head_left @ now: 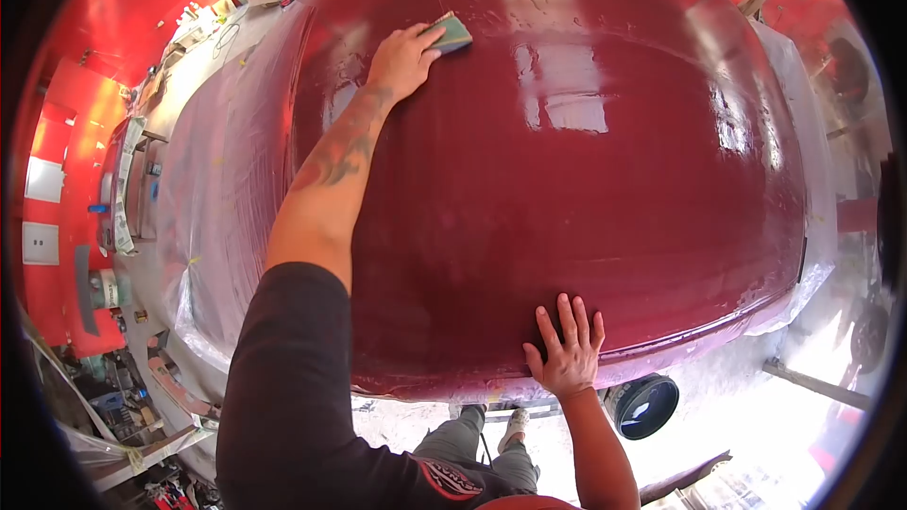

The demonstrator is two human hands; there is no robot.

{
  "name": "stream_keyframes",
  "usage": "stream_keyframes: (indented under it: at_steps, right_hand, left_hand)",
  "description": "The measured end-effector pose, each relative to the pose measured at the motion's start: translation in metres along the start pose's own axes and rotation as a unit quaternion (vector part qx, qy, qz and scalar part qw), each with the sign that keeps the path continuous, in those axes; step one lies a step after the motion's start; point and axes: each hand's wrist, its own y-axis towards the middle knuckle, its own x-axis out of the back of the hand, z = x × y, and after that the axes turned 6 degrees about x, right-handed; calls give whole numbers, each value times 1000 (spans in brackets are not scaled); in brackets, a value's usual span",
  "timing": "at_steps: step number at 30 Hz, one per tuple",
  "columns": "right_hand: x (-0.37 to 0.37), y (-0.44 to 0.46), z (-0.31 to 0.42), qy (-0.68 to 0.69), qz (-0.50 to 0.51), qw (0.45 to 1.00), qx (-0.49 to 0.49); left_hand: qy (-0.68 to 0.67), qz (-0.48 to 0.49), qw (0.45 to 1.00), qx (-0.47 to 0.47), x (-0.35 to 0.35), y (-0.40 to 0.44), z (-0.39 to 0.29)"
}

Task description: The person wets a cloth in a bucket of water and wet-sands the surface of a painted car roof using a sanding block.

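Observation:
A wide, glossy dark red car panel (567,198) fills the middle of the head view, wet with white reflections. My left hand (404,59) reaches to its far left part, the fingers closed on a small green-grey sanding block (452,32) that rests on the red surface. Near the panel's front edge, my right hand (567,349) lies flat with its fingers spread and holds nothing. The underside of the block is hidden.
Clear plastic sheeting (222,179) covers the area left of the panel, and more hangs at its right edge. A round black bucket (646,406) stands below the front edge, right of my legs. Tools and parts lie at the lower left.

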Motion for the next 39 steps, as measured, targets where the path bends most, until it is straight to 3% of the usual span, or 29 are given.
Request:
stream_keyframes:
  at_steps: [2,4,8,12,17,18,19,21,23,26,31,32,34,36,39]
  right_hand:
    - [1,-2,0,3,0,1000,3]
    - [1,-2,0,4,2,1000,6]
    - [3,0,1,1,4,1000,3]
    - [3,0,0,-7,3,1000,1]
    - [2,1,2,1,-4,1000,-5]
    - [4,0,1,13,0,1000,0]
    - [7,2,1,13,6,1000,-2]
    - [8,4,0,8,1,1000,-10]
    - [8,2,3,14,11,1000,-5]
    - [8,1,3,16,16,1000,-8]
    - [4,-2,1,37,12,999,-9]
    - [3,-2,0,33,12,999,-19]
    - [5,-2,1,41,10,999,-8]
    - [3,-2,3,42,2,999,-10]
    - [3,-2,1,34,-10,999,-6]
  left_hand:
    - [3,17,998,53,-2,-2,-13]
    - [-11,-15,999,37,4,-34,-27]
    - [-48,80,995,-44,66,-172,-77]
    - [-20,123,989,-84,74,-137,-33]
    - [17,26,997,70,26,-24,15]
    - [17,-25,997,69,17,-31,11]
    - [6,1,996,94,22,-43,-5]
    - [-33,26,999,33,41,-95,-47]
    - [-57,113,991,-47,69,-157,-82]
    - [-35,142,979,-140,82,-168,-66]
    - [40,43,998,-13,21,-43,15]
    - [16,63,997,45,15,-23,18]
    - [30,18,997,63,4,-23,9]
    - [47,21,998,30,12,-51,-18]
    - [-41,109,989,-90,53,-143,-87]
